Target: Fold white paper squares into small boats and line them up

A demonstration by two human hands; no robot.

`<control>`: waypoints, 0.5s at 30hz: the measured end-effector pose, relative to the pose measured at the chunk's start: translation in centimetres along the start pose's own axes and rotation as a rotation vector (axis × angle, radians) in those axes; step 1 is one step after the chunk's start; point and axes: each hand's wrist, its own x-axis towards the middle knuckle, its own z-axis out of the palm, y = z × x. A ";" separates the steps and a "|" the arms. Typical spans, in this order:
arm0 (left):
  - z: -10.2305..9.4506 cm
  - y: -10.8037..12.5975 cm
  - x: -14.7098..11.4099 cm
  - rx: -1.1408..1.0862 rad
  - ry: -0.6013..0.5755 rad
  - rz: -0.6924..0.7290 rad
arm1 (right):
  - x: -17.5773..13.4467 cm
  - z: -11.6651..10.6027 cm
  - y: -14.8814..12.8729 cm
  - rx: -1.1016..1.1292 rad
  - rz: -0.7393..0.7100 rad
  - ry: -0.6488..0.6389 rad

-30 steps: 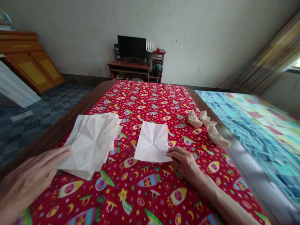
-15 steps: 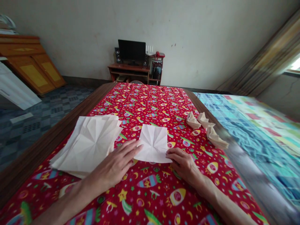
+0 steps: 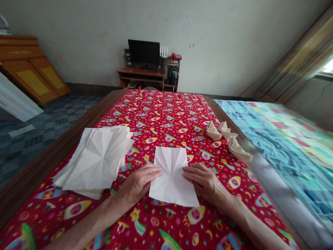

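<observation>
A creased white sheet of paper (image 3: pixel 172 184) lies on the red tablecloth in front of me, its fold lines fanning out from the middle. My left hand (image 3: pixel 146 176) has its fingers together on the sheet's left edge, thumb tucked out of sight. On the opposite edge, my right hand (image 3: pixel 201 177) grips with curled fingers. The sheet's near edge bows slightly toward me. To the left rests a pile of similar creased sheets (image 3: pixel 100 159), loosely stacked and uneven.
Several folded paper pieces (image 3: pixel 213 131) sit toward the table's right side. The red tablecloth (image 3: pixel 166 114) has a rocket print. A bed (image 3: pixel 267 139) adjoins the table on the right. Beyond the far end stand a desk (image 3: pixel 142 73) and a monitor (image 3: pixel 144 51).
The sheet has come nearer to me and shows more of its length below my hands. Both hands now hold its sides higher up. The view has tilted slightly.
</observation>
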 end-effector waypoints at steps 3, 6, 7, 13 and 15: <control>0.0 0.2 -0.1 -0.004 0.076 -0.008 | 0.3 0.0 0.1 0.041 0.001 0.022; 0.0 0.0 0.2 0.013 0.116 -0.041 | 0.3 0.1 0.0 0.102 0.090 0.032; 0.0 0.0 0.3 0.033 0.121 -0.073 | 0.3 0.2 0.0 0.123 0.135 0.035; 0.1 0.0 1.2 0.162 0.077 -0.261 | 0.7 0.6 -0.3 0.168 0.398 0.020; 0.1 0.2 1.6 0.201 0.055 -0.294 | 0.9 0.9 -0.4 0.119 0.462 0.041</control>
